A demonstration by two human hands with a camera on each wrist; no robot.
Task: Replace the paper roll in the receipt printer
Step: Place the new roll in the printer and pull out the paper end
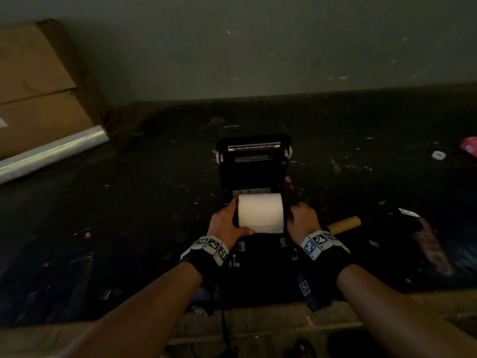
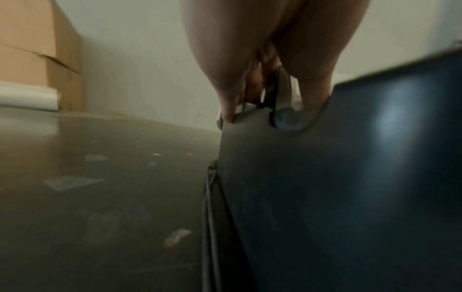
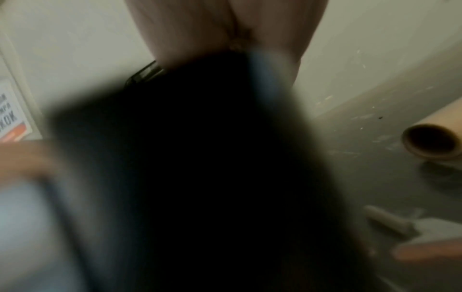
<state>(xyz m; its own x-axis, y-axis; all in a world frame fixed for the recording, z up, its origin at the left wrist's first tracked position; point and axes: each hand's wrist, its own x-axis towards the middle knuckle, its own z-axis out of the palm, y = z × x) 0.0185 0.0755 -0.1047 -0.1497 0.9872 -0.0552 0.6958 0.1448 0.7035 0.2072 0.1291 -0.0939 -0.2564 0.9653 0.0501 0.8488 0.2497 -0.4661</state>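
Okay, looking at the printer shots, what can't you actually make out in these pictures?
- Head view: whether the paper roll is seated; the left hand, right hand and dark printer body hide the bay.
- Right wrist view: fingers behind a blurred black printer side; grip unclear.
- Left wrist view: fingertips reach over the printer edge; roll hidden.
- Head view: lid label too small.
- Cardboard tube: partly behind the right wrist.

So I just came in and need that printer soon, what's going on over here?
A person is fitting a fresh white paper roll into the black receipt printer, whose lid stands open. The left hand holds the roll's left end with its thumb under the front edge; the right hand is at the printer's right side. A bare cardboard core lies on the dark floor to the right. The lid is not yet closed.
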